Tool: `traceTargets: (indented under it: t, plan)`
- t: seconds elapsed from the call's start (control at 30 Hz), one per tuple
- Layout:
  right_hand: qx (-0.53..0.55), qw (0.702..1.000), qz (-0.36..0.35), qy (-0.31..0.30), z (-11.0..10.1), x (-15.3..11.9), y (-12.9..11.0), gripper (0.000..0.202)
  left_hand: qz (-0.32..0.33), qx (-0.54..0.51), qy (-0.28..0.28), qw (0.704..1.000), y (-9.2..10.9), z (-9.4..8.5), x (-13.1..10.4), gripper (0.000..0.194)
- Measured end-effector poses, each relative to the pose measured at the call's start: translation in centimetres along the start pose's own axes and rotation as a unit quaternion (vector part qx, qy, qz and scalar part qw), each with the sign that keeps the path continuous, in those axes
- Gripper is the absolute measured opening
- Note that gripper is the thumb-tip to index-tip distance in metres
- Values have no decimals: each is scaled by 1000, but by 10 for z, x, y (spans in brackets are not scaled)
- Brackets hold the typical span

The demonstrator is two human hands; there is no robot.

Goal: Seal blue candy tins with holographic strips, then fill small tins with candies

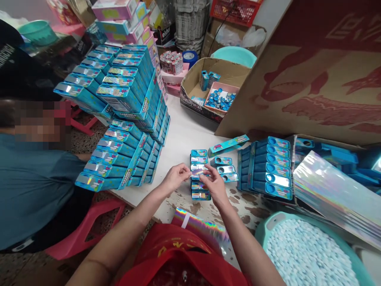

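A short row of blue slide-lid tins (201, 196) lies on the white table in front of me. My left hand (177, 176) is at the row's left side, its thumb and finger pinched at the edge of a small shiny sticker (197, 172) on a middle tin. Reaching from the right, my right hand (214, 185) has thumb and forefinger closed at the sticker's other edge. Beside it lie a few more tins (226, 169) with dark round openings. Behind these rests a blue display carton (228, 145). Holographic sheets (205, 226) lie by my lap.
Tall stacks of filled cartons (135, 105) stand at left, near a seated person (38, 190). A cardboard tray (190, 89) holds small lids at the back. At right are more tins (278, 169), shiny sheets (339, 194) and a basin (268, 234) of pale blue candies.
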State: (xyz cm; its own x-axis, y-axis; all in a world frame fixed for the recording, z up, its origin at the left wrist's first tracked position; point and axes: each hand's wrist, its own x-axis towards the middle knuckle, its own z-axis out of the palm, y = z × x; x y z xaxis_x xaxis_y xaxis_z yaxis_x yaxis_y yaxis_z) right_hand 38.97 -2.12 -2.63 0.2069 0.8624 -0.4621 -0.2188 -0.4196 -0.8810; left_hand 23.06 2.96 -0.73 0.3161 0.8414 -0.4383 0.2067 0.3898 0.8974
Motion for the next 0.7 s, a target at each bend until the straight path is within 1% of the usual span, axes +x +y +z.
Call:
traceTargets:
  t: [0.1,0.17,0.23,0.3,0.37,0.43,0.53,0.63,0.7]
  plan:
    - [-43,998,-6,-37,1,17,-5,41,18,37,-30,999,-2,-6,10,19]
    - [-85,995,-38,-36,4,30,-5,35,26,58,-35,997,-6,-8,21,16]
    - [-151,984,-94,3,8,44,-5,32,36,68,-29,997,-9,-11,35,12]
    - [-233,960,-144,52,12,60,-6,29,46,71,-18,996,-12,-14,53,9]
    - [-308,933,-166,88,16,74,-7,26,51,83,-7,995,-12,-16,71,11]
    - [-366,909,-167,111,20,86,-9,23,56,110,4,992,-12,-18,88,16]
    - [-431,878,-151,143,25,98,-9,22,63,150,16,986,-16,-18,108,14]
    - [-463,860,-146,159,30,103,-6,20,58,163,29,984,-27,-15,121,11]
    - [-465,856,-149,171,31,107,-5,15,47,159,42,985,-33,-13,125,12]
